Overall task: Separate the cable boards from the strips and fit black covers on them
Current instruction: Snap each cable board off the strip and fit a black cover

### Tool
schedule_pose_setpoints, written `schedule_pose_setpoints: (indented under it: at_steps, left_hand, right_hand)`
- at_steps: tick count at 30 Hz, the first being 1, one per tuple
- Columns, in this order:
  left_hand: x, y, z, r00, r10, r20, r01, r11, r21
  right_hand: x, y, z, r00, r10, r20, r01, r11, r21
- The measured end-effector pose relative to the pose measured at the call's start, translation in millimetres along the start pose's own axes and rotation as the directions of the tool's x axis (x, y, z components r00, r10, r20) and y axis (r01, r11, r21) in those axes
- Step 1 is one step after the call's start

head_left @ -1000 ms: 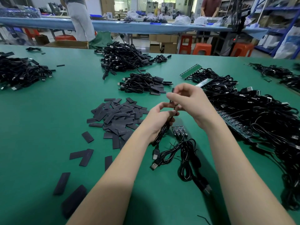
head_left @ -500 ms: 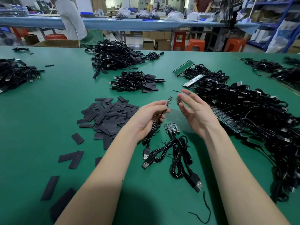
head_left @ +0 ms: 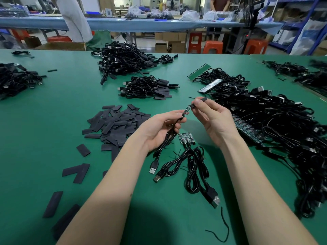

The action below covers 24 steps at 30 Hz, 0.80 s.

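My left hand (head_left: 160, 128) grips a black USB cable (head_left: 163, 144) just below its small cable board (head_left: 186, 110), which points up and to the right. My right hand (head_left: 210, 117) pinches a black cover (head_left: 199, 102) between thumb and fingers, its open end right at the board's tip. A short strip of joined boards (head_left: 184, 137) with their cables (head_left: 192, 167) lies on the green table below my hands. A heap of loose black covers (head_left: 115, 123) sits to the left.
A large tangle of cables on long board strips (head_left: 251, 131) fills the right side. Bundles of covered cables (head_left: 148, 87) and a bigger pile (head_left: 123, 59) lie further back. More cables (head_left: 14, 80) sit far left. People stand behind the far table (head_left: 123, 23).
My hands pulled apart, leaving the single board and its cable in my left hand. My right hand then closed in again, now pinching a black cover at the board's tip.
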State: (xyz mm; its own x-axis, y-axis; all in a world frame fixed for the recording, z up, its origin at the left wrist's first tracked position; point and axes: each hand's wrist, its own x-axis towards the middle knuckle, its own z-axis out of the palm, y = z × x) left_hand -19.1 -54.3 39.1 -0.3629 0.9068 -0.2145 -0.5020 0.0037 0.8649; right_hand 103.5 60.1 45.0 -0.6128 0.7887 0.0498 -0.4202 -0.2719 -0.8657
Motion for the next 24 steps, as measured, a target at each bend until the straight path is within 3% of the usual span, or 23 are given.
schedule_pose_setpoints:
  at_steps: [6, 14, 19, 24]
  left_hand:
    - [-3, 3, -2, 1.000, -0.006, 0.023, 0.004, 0.997, 0.080]
    - [-9, 11, -9, 0.993, -0.017, 0.118, -0.014, 0.966, 0.257]
    - [-9, 12, -10, 0.993, 0.028, 0.112, -0.053, 0.973, 0.223]
    - [-9, 12, -11, 0.988, 0.077, 0.133, -0.101, 0.978, 0.182]
  right_hand:
    - [-1, -3, -3, 0.999, 0.006, 0.044, -0.003, 0.997, -0.076]
    - [-4, -17, -21, 0.944, 0.220, 0.245, -0.176, 0.966, -0.189]
    - [-5, -18, -18, 0.952, 0.172, 0.252, -0.120, 0.971, -0.208]
    - [-7, -11, -9, 0.966, 0.084, 0.245, -0.055, 0.991, -0.123]
